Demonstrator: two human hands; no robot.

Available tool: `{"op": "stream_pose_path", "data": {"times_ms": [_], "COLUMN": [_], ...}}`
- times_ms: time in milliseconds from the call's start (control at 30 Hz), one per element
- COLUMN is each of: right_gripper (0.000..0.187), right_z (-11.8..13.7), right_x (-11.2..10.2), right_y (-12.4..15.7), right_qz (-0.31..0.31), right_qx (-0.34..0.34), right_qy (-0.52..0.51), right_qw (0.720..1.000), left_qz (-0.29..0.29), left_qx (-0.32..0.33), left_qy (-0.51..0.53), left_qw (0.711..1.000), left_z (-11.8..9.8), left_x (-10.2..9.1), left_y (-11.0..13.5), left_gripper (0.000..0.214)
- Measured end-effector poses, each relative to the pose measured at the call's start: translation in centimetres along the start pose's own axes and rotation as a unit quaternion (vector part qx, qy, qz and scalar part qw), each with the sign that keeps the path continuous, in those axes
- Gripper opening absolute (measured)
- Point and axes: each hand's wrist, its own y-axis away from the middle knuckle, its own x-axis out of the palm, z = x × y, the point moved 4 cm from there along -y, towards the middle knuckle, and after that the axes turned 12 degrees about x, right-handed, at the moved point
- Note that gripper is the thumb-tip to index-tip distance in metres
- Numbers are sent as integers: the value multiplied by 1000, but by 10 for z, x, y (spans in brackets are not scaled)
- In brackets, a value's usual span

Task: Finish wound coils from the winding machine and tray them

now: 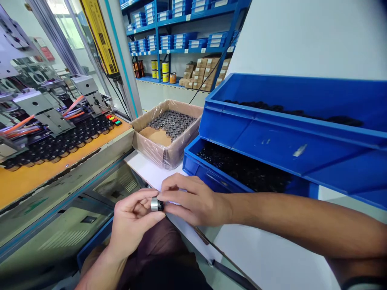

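Between my two hands is a small silver metal ring with a black part at its right side (155,204). My left hand (133,217) pinches it, thumb below and index finger above. From the right, my right hand (193,201) closes its fingertips on the black end of the same piece. The fingers partly cover the piece, so its far side is hidden. Both hands are held above my lap, in front of the edge of the white table (260,249).
A plastic-lined carton (167,155) holds rows of small metal parts. Two stacked blue bins (256,133) with black parts stand at the right. On the left, a machine (45,112) has rows of black pieces along its orange deck (99,139). Blue shelves (181,50) stand behind.
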Motion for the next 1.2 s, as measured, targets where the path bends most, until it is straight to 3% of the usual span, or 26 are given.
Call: {"op": "stream_pose_path", "data": {"times_ms": [400,1200], "right_gripper": [19,22], "right_z": [3,5], "right_x": [0,0], "right_y": [2,4], "right_qz": [0,5], "right_qx": [-32,-54], "right_qy": [28,52], "right_qw": [999,997], "left_qz": [11,3], "left_qx": [-2,-8], "left_qy": [62,86], "left_qw": [998,996], "left_z": [3,4], "left_x": [2,0], "left_y": [3,3], "left_gripper": [41,41]}}
